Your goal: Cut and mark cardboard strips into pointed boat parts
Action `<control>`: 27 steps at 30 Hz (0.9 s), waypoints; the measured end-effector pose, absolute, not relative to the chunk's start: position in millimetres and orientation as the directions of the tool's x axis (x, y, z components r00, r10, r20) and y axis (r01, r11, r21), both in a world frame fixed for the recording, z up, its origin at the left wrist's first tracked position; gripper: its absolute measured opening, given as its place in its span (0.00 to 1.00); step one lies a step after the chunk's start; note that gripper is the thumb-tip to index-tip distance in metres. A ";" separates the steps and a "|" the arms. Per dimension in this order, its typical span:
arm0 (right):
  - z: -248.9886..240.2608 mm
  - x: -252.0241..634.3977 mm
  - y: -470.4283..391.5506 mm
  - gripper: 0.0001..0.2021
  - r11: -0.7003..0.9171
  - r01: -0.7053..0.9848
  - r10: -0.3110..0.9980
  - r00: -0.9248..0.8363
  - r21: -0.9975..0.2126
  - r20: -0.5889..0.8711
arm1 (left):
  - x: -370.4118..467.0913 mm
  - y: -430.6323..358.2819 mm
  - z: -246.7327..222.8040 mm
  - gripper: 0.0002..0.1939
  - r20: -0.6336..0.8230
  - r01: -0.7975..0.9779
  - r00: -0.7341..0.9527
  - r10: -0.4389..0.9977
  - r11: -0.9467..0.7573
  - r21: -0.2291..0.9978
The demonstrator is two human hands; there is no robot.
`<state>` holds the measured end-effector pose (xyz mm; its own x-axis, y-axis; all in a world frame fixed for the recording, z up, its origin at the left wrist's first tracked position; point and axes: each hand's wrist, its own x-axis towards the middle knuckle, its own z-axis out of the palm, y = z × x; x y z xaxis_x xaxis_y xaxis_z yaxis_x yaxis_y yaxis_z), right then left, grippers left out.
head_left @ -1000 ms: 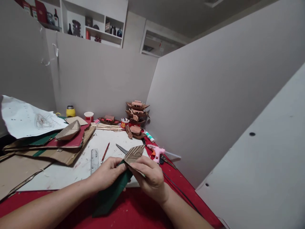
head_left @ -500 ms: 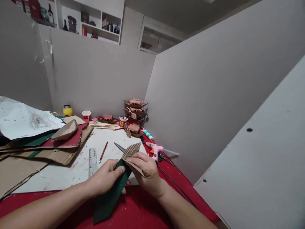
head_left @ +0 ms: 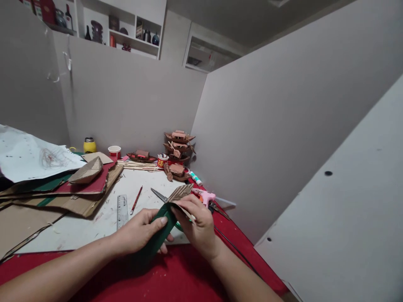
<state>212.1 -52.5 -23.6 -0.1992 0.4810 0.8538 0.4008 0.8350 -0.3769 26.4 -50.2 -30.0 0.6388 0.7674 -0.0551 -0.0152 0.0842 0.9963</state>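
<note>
A piece of green cardboard (head_left: 151, 251) is held between the thumb and fingers of my left hand (head_left: 141, 230). At its upper end a brown ribbed layer (head_left: 181, 192) shows, standing up from the bend in the green sheet. My right hand (head_left: 200, 226) pinches the card at this end, with a pale edge of it along the fingers. Just behind the hands lie scissors (head_left: 159, 195), their blades pointing away to the left and a green handle partly hidden. To the left are a clear ruler (head_left: 122, 212) and a red pencil (head_left: 136, 200).
Stacked cardboard sheets (head_left: 85, 203) lie left, carrying a folded cardboard boat shape (head_left: 88, 171). Small brown model boats (head_left: 179, 144) stand at the back beside thin sticks (head_left: 138, 166) and paper cups (head_left: 114, 152). A pink glue gun (head_left: 205, 197) and its cord lie right, near grey partitions (head_left: 258, 138).
My right hand has moved slightly right and up with the card's upper end. The green sheet now bends there, and its lower end has drawn back beneath my left hand.
</note>
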 end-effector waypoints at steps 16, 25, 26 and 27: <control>-21.9 215.1 -64.3 0.12 0.907 0.363 0.336 -0.320 -0.213 0.886 | 27.8 -52.5 -20.3 0.25 -0.076 0.002 0.621 0.780 0.095 0.995; -24.5 214.2 -50.0 0.07 0.853 0.386 0.475 -0.291 -0.352 0.831 | 30.5 -52.8 -26.8 0.24 0.008 0.010 0.567 0.824 -0.016 1.000; -24.5 213.8 -51.7 0.08 0.862 0.404 0.445 -0.313 -0.306 0.839 | 31.8 -52.9 -27.6 0.24 -0.008 0.024 0.557 0.831 -0.006 1.000; -24.2 213.2 -54.3 0.08 0.874 0.420 0.401 -0.338 -0.245 0.852 | 32.8 -52.6 -28.4 0.25 -0.022 0.033 0.548 0.836 0.004 0.999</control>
<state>213.2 -54.3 -24.2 -0.3379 0.4007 0.8516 0.4201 0.8739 -0.2446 32.8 -52.6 -28.4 0.5477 0.8364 -0.0216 0.0332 0.0040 0.9994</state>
